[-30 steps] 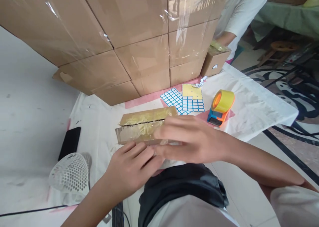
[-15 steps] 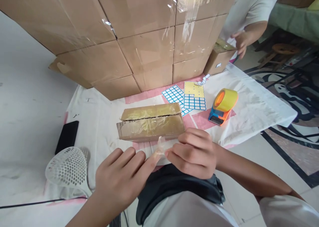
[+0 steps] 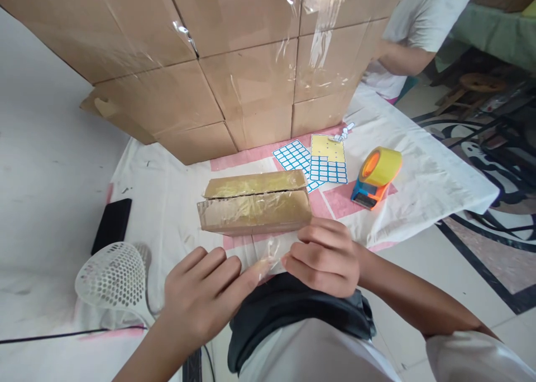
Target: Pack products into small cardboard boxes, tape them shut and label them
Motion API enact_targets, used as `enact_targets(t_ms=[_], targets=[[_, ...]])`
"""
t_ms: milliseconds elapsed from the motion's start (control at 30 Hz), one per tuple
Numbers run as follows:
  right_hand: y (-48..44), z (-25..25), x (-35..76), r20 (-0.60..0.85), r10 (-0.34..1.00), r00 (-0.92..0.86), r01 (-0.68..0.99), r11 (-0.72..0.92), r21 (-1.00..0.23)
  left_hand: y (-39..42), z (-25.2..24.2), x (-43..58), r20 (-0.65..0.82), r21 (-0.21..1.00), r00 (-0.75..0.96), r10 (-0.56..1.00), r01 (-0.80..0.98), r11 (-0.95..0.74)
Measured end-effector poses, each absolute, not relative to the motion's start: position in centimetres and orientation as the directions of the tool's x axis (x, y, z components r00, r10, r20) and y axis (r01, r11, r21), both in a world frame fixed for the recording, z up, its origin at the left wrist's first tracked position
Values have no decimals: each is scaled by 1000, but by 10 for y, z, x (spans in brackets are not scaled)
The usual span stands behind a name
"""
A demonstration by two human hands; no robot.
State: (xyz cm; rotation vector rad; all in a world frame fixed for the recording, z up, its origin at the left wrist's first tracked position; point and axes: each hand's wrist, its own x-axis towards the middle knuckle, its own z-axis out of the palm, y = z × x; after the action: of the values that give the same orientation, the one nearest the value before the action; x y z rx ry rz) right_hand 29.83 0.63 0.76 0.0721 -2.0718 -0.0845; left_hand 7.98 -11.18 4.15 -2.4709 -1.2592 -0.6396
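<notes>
A: Quick, what changed?
B: Right hand (image 3: 322, 259) was over the small carton (image 3: 255, 211) a second ago; now it's at the near side, meeting the left hand (image 3: 205, 292) at a clear film scrap (image 3: 273, 249). Far right, the labelled carton by the co-worker's arm (image 3: 404, 58) is out of view.
A: Meaning?
B: Handling's on the scrap, I'd judge, with the small carton left standing.
A: Grip?
B: Left thumb out, film at its tip; pinched or just stuck, can't tell. Right fingers curled, tips beside the film; hold unclear.
A: Containers?
B: Small carton's on the cloth (image 3: 435, 170), just far of the hands: yellowish tape on top, dark slit between flaps, contents hidden. Far side, stacked cartons (image 3: 251, 75) under shiny film, insides not visible.
</notes>
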Motion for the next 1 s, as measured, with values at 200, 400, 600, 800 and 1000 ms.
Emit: enact_targets(t_ms=[200, 400, 600, 800, 1000], targets=[[5, 5, 296, 853, -75, -516, -50, 997, 58, -116, 43, 77, 517, -103, 480, 709, 857, -505], [3, 8, 293, 848, -64, -525, -58, 998, 40, -121, 45, 73, 496, -95, 441, 748, 884, -458], [1, 2, 293, 842, -39, -538, -41, 999, 20, -124, 39, 69, 464, 23, 376, 802, 900, -435], [-2, -2, 293, 815, 10, -579, 7, 1000, -7, -131, 35, 74, 432, 217, 236, 870, 910, -355], [-6, 0, 292, 760, 76, -646, 78, 996, -34, -136, 30, 80, 426, 331, 101, 899, 908, -259]])
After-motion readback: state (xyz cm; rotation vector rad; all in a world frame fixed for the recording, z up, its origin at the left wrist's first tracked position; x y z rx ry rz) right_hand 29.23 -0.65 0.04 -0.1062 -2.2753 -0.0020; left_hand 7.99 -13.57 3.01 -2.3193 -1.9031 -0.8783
